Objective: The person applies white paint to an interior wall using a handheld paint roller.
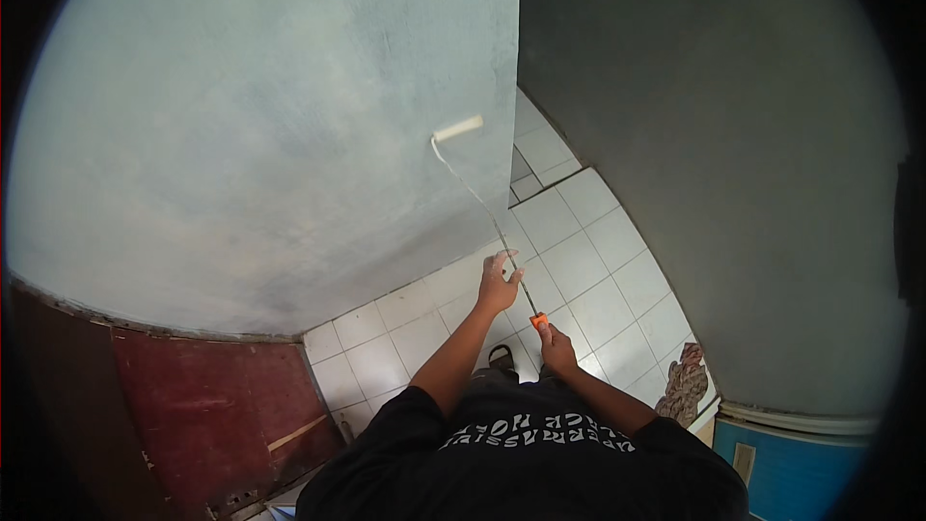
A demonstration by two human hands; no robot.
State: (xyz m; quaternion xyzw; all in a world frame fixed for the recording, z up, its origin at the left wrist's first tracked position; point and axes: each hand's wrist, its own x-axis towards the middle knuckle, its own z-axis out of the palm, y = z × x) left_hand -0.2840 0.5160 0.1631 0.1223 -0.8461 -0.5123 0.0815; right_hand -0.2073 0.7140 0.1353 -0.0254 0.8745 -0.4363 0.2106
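My right hand [557,349] is closed around the orange handle [540,320] of a small paint roller. From it a long thin metal rod runs up and to the left, ending in a pale roller sleeve [459,129] that is at a pale blue-grey wall [289,130]; whether it touches the wall is hard to tell. My left hand [500,281] is beside the middle of the rod, its fingers curved and apart, with whitish smears on them. The wall has patchy lighter and darker areas.
White floor tiles [579,264] lie between the pale wall and a dark grey wall [709,159] at right. A dark red panel [210,405] is at lower left. A crumpled brown cloth [684,385] and a blue panel [803,474] are at lower right.
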